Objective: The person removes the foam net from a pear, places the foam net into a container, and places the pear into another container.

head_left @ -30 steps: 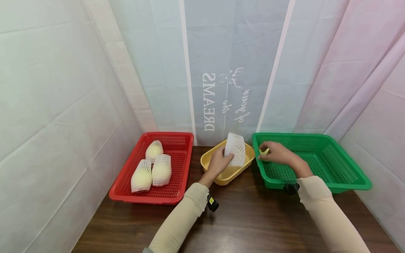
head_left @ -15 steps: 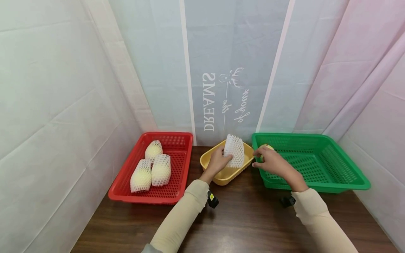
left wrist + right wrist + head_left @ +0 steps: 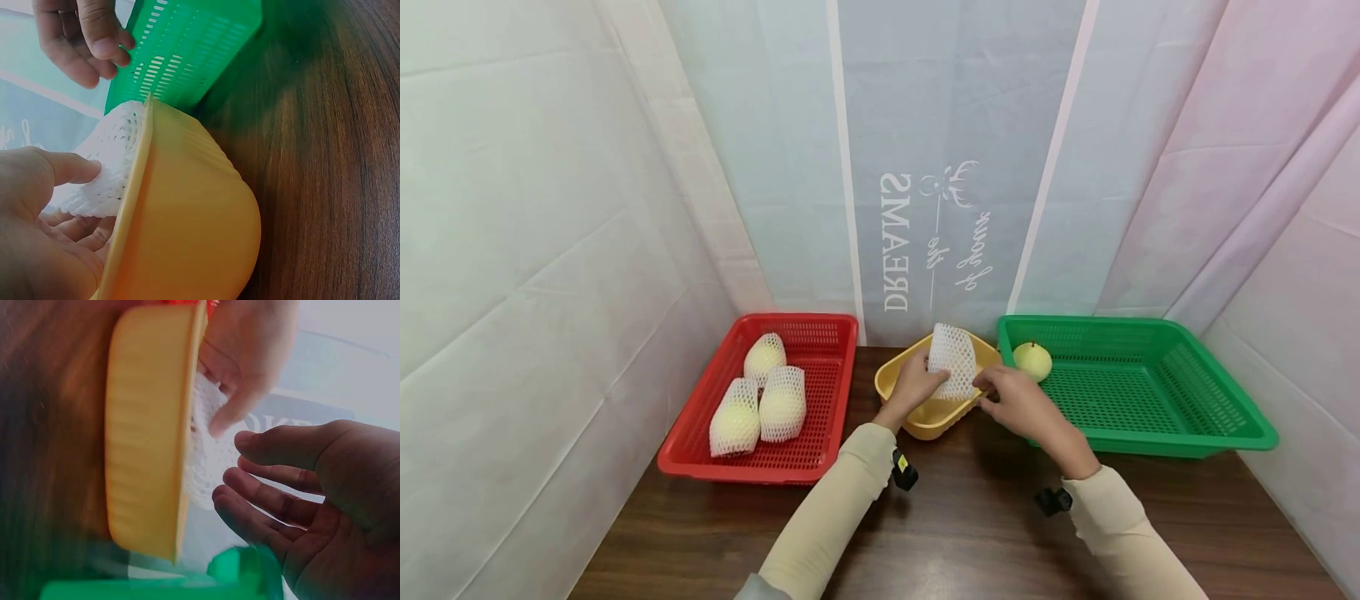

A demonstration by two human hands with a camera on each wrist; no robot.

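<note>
L hand [image 3: 915, 385] pinches the white foam net [image 3: 953, 363] btwn thumb & fingers; net sits upright-ish over the yellow tub [image 3: 928, 422], partly inside the rim per L wrist view. R hand [image 3: 1021, 402] is just beside net & tub's R side, fingers loosely bent, nothing held; R wrist view shows a gap btwn thumb & fingertips.

Bare pale-yellow fruit w/ dark stem, the round fruit [image 3: 1033, 361], lies in the green basket [image 3: 1131, 402], far L corner, near R hand. Red basket [image 3: 822, 408], L of tub, has 3 netted fruits [image 3: 782, 404] grouped on its L side. All on dark wood worktop [image 3: 955, 533]. Behind: hanging cloth [image 3: 917, 108] w/ mirrored "DREAMS" lettering. Blk wrist cams [image 3: 905, 472] on both wrists; sleeves cream.
</note>
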